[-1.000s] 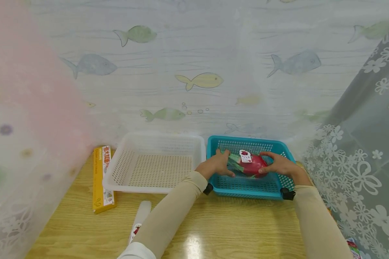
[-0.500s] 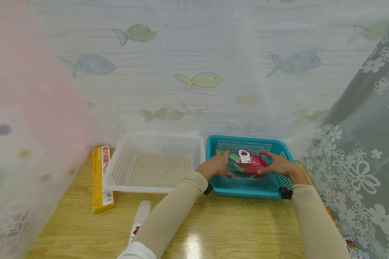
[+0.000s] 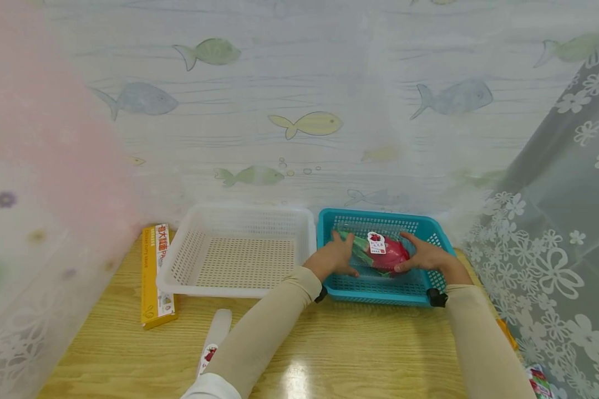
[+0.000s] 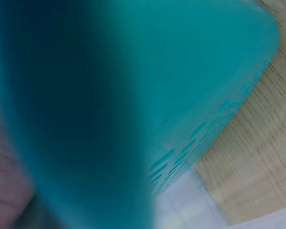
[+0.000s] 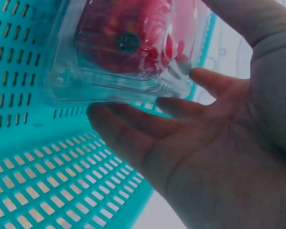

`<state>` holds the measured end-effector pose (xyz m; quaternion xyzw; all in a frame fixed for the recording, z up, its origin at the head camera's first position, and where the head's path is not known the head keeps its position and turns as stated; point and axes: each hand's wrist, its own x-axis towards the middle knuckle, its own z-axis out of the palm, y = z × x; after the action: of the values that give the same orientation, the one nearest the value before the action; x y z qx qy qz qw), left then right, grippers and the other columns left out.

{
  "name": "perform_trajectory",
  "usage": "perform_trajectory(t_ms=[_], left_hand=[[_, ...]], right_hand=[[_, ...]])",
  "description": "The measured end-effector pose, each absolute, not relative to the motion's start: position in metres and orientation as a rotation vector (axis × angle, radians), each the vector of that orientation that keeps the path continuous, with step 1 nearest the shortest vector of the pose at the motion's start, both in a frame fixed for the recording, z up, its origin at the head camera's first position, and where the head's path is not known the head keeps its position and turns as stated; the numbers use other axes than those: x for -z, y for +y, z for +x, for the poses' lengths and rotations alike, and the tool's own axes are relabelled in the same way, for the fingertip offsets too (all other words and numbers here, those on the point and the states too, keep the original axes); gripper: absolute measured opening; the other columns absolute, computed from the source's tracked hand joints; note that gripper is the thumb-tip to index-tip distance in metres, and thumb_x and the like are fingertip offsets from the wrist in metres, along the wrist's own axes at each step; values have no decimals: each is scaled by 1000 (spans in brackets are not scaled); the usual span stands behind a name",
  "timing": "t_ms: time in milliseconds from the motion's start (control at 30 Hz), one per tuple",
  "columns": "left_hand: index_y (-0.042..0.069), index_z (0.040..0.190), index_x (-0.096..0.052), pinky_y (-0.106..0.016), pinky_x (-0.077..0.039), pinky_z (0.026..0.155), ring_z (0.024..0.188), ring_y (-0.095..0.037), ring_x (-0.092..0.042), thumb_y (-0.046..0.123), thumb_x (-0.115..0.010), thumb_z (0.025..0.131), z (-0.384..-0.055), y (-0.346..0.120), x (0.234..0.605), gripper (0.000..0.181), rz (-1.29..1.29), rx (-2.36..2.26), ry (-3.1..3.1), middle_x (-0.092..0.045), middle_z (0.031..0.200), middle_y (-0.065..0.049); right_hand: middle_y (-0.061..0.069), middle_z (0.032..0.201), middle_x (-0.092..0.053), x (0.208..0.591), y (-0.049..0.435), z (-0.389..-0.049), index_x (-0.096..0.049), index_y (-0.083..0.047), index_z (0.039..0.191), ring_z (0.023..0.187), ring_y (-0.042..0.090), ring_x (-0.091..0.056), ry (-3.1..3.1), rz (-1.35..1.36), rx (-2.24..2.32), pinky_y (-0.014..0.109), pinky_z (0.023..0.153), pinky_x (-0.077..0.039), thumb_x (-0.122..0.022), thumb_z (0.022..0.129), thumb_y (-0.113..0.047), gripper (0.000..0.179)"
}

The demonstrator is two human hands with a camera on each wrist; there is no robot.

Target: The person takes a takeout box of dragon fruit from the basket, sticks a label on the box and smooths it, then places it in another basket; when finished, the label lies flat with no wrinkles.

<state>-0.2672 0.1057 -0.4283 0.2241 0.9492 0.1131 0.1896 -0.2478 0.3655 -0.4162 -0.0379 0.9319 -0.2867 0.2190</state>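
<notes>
A clear plastic pack with a red dragon fruit (image 3: 393, 256) inside lies in the blue basket (image 3: 379, 299). Green leafy tips point left, and a white label (image 3: 377, 243) sits on top. My left hand (image 3: 332, 258) holds the pack's left end, fingers on the far side and thumb nearer me. At the opposite end, my right hand (image 3: 427, 258) grips it with thumb and fingers spread around the corners. In the right wrist view, fingertips meet the pack's (image 5: 119, 81) edge. The basket's blue wall (image 4: 200, 71) fills most of the left wrist view and hides most of the left hand.
A white basket (image 3: 239, 291) stands directly left of the blue one. Left of that lies a yellow curry box (image 3: 152, 288). A pale, narrow piece with a dragon fruit label (image 3: 209, 353) lies near my left sleeve. Fish-patterned curtains (image 3: 304, 155) enclose the table (image 3: 369, 349).
The pack tilts slightly, its right end coming a little nearer me. My right hand shifts slightly left with it, while the left hand stays nearly still.
</notes>
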Motion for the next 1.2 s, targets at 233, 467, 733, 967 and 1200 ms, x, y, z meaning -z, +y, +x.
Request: perform_trajectory(t_ms=[233,467,733,967,1200], left_hand=[[14,163,-13,-34,-60,82,106,-30,-72,52,-78,86,-264,106,432,108,632,-296,2703,-15,166,-31],[16,163,-13,-37,-59,91,118,-32,-68,54,-77,86,-261,106,433,107,611,-272,2710,-19,167,-28],[17,163,-13,-39,-57,98,131,-34,-59,56,-75,86,-263,108,435,106,586,-235,2723,-21,166,-27],[20,164,-13,-42,-52,106,147,-38,-42,57,-76,86,-261,111,434,107,537,-204,2734,-23,166,-26],[23,165,-9,-39,-56,100,152,-37,-33,60,-73,86,-259,113,432,108,515,-142,2752,-16,168,-25]], right_hand=[[41,160,-14,420,363,-246,-6,2,162,140,63,-27,2610,-119,750,70,105,-42,-82,87,-34,113],[42,161,-12,419,362,-242,-5,2,162,141,64,-24,2597,-116,767,70,104,-42,-82,87,-30,112],[40,162,-10,421,363,-245,-5,0,162,143,63,-21,2587,-115,787,71,106,-40,-83,85,-39,117],[39,163,-7,417,360,-240,-4,0,163,144,64,-18,2586,-118,785,72,106,-39,-82,87,-32,113],[39,163,-5,416,362,-239,-4,1,162,145,64,-15,2598,-135,771,73,106,-37,-82,88,-33,113]])
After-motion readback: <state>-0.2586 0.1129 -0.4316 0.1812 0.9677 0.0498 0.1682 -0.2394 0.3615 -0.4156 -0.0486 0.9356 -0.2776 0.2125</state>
